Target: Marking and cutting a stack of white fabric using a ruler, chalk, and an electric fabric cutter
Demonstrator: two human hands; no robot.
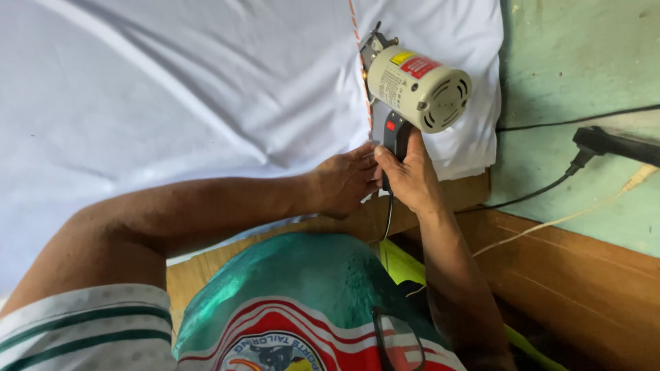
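Cutter (416, 86) handle clamped in right hand (410, 177) for steering, left hand (346, 180) pressed flat beside it, pinning white cloth (172, 89) taut.

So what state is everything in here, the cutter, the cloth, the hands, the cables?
Cutter: upright on the cloth, at the orange marked line.
Cloth: white, stacked in layers, spread flat with slight creases.
Right hand: fingers closed round the cutter's black handle.
Left hand: resting on the cloth edge beside the handle.
Black cable: slack, joined to a plug by the green wall.
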